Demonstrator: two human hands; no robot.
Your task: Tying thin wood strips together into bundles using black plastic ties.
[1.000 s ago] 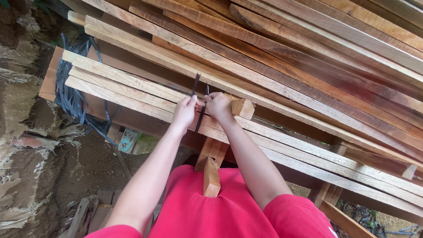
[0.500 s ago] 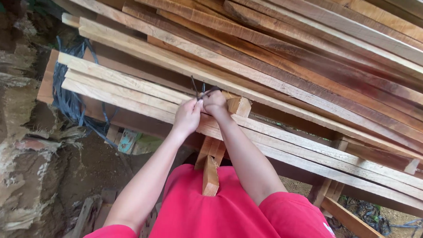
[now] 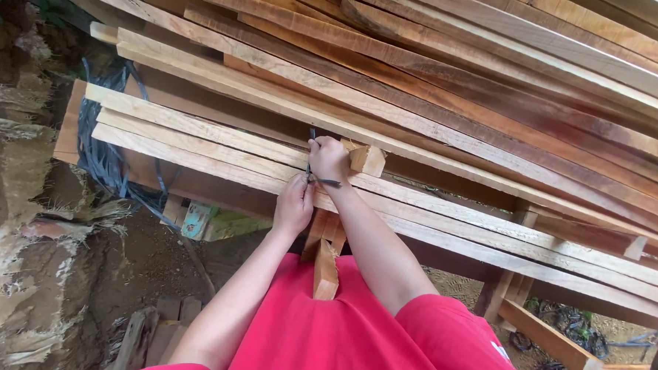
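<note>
Thin dark flexible binding strap, light, limp and likely slippery, lay across pale long sawn timber slats, pinched near its free ends by left hand fingers below and right hand fingers above, beside small wooden block

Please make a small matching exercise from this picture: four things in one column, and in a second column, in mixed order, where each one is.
Things:
1. left hand
2. right hand
3. small wooden block
4. bundle of dark straps

Places:
A. hanging at the left end of the planks
B. at the near edge of the light planks, below the other hand
C. on the planks, right beside the right hand
D. on top of the light planks, next to the dark strap

Pairs: 1-B, 2-D, 3-C, 4-A
</note>
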